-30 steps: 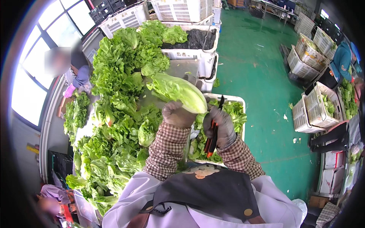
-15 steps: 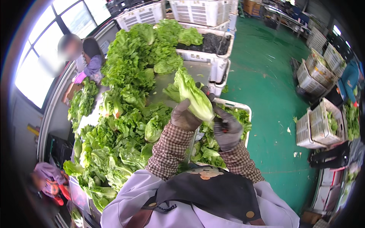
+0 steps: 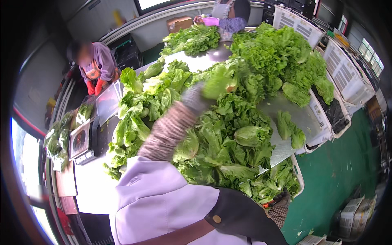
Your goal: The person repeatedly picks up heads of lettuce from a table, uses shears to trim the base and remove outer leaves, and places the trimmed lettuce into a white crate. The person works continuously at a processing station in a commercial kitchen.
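A long steel worktop [image 3: 300, 116] runs from near to far, almost buried under heaps of green lettuce [image 3: 228, 139] — the biggest mound sits at the far right, with looser heads spread across the middle and left. White slatted plastic crates [image 3: 345, 73] line the right side of the worktop, above a green floor [image 3: 339, 179]. A near crate [image 3: 297, 173] at the right edge holds more leaves.

Two other people stand at the worktop: one in a purple top with red gloves [image 3: 94, 86] at the far left, another at the far end with pink gloves [image 3: 210, 20] on a lettuce pile. A weighing scale [image 3: 79, 141] sits at the left, near the first person.

The left hand [image 3: 195, 98], gloved and blurred, reaches out over the middle of the pile and is closed on a lettuce head [image 3: 218, 79], held above the heap. The right hand [image 3: 281, 199] is low at the near right, in a dark glove beside the near crate — whether it grips anything cannot be told; a bit of red shows just by it.
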